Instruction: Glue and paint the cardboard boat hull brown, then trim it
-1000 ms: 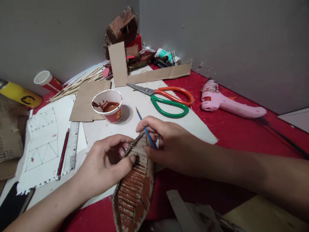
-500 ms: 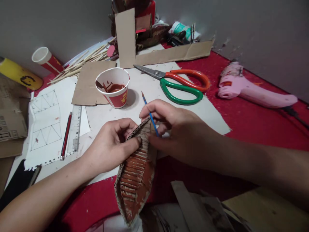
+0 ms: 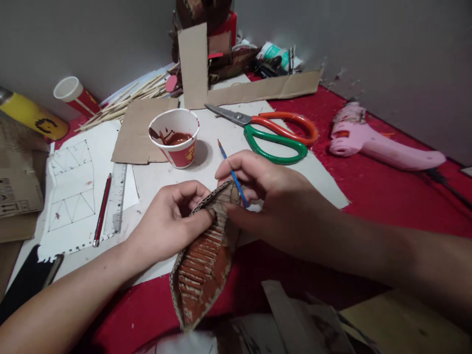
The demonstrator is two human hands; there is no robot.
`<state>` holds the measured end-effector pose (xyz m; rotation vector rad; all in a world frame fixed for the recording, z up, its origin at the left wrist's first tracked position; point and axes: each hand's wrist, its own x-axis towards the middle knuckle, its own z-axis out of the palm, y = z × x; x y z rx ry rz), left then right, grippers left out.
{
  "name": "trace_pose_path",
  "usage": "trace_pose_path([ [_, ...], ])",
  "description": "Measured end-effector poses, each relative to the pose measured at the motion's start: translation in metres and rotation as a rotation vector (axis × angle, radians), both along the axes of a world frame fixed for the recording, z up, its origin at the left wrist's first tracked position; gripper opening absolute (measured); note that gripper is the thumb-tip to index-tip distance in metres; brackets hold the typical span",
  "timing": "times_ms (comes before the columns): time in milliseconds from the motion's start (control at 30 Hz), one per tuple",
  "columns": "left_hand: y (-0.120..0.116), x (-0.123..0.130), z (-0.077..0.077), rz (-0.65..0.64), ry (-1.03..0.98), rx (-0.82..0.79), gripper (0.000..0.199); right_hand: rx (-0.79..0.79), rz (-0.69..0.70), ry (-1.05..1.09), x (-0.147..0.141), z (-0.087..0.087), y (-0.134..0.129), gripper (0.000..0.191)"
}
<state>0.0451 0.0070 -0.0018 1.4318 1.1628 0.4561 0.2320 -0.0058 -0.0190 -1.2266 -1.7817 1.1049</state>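
A boat-shaped cardboard piece (image 3: 206,275), partly painted reddish brown with ridged strips across it, is held between both hands. My left hand (image 3: 180,216) grips its left edge, thumb on the ridges and the other fingers behind. At its upper end, my right hand (image 3: 258,191) pinches the cardboard and also keeps a thin blue paintbrush (image 3: 238,184) between its fingers, bristles pointing up and left. Beyond the hands stands a paper cup (image 3: 175,142) with brown paint inside and smears on its wall. Some of the right fingertips are hidden behind the cardboard.
Scissors (image 3: 273,132) with orange and green handles lie behind the right hand. A pink glue gun (image 3: 383,140) rests at the right. To the left are a red pencil (image 3: 102,210), a ruler (image 3: 117,201), a drawing (image 3: 72,184) and a yellow bottle (image 3: 35,115). Cardboard strips (image 3: 263,87) stand behind.
The lower tip of the cardboard piece has swung slightly left and up. The brush has tilted a little in my right hand. The whole view has shifted slightly.
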Motion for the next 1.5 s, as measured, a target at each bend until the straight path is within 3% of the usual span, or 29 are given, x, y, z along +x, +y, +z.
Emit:
trace_pose_path([
  [133, 0.002, -0.007, 0.002, 0.052, -0.184, -0.130, 0.021, -0.156, -0.053, 0.155, 0.002, 0.007, 0.003, 0.029],
  [267, 0.002, -0.007, -0.001, 0.160, -0.405, -0.383, 0.048, -0.205, -0.098, 0.312, 0.001, 0.011, 0.005, 0.030],
  [467, -0.005, -0.007, -0.005, 0.115, -0.537, -0.775, 0.057, -0.240, -0.073, 0.426, -0.003, 0.011, 0.003, 0.033],
  [700, -0.009, -0.004, -0.001, 0.311, -0.377, -0.608, 0.039, -0.069, -0.030, 0.182, -0.002, 0.006, 0.001, 0.033],
  [967, -0.011, -0.008, -0.005, 0.257, -0.320, -0.512, 0.038, 0.008, 0.038, 0.214, -0.002, -0.001, 0.001, 0.035],
  [1100, -0.013, -0.006, -0.001, 0.309, -0.310, -0.537, 0.036, -0.021, 0.029, 0.251, -0.003, -0.001, 0.001, 0.035],
  [1300, -0.014, -0.001, 0.001, 0.392, -0.398, -0.606, 0.028, -0.209, 0.056, 0.305, -0.005, -0.001, 0.002, 0.026],
  [1500, -0.013, -0.003, -0.005, 0.409, -0.373, -0.591, 0.021, -0.117, 0.024, 0.234, -0.005, -0.002, 0.001, 0.022],
])
